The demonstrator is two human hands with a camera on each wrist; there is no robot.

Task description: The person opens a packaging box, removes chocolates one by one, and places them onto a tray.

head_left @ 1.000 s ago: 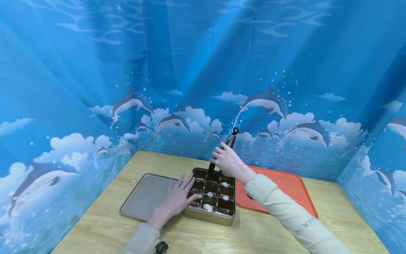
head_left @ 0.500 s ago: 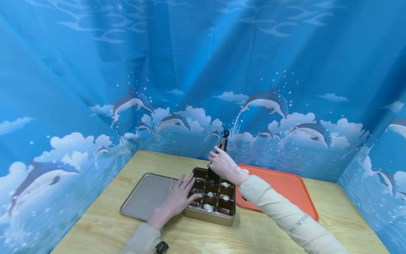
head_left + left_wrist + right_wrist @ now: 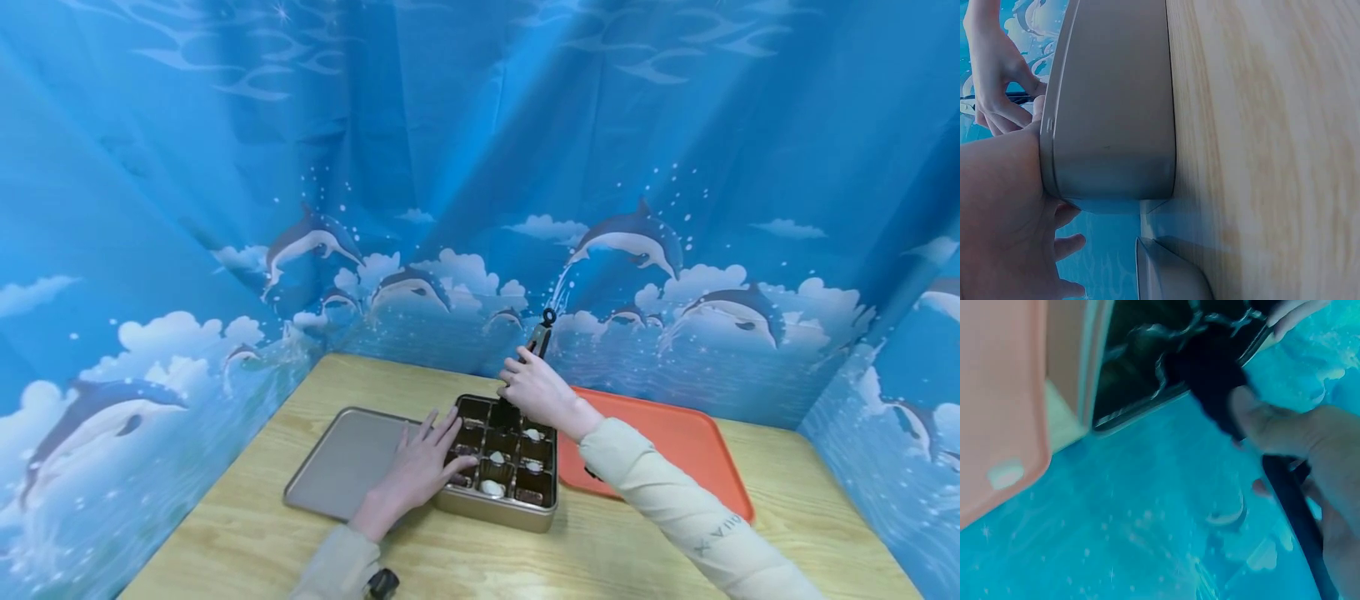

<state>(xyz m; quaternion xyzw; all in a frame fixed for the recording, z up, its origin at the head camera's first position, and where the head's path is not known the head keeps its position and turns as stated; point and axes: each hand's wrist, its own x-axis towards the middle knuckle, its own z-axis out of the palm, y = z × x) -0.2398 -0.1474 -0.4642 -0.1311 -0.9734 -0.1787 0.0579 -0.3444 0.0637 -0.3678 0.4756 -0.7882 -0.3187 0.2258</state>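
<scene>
My right hand [image 3: 546, 393] grips a pair of black-handled tongs [image 3: 538, 340], held steeply with its ring end up. The tongs' dark tips reach down into the back middle of a divided metal tin [image 3: 491, 512]. In the right wrist view the thumb presses along the tongs [image 3: 1294, 515], and the dark head is blurred over the dividers. Whether anything sits between the tips, I cannot tell. My left hand [image 3: 422, 463] rests on the tin's left edge, fingers spread. Small white pieces [image 3: 492, 489] and dark brown pieces [image 3: 528, 497] lie in several compartments.
A flat grey lid or tray [image 3: 345, 467] lies left of the tin. On its right is an orange tray [image 3: 667, 437], partly under my right sleeve; a white piece [image 3: 1005, 474] lies near its corner. A blue dolphin curtain [image 3: 480, 208] closes off the table's back and sides.
The tongs' arms, apart a second ago, have come together. My right hand dipped left and down, then shifted slightly back right, tips still in the tin. My left hand has stayed put.
</scene>
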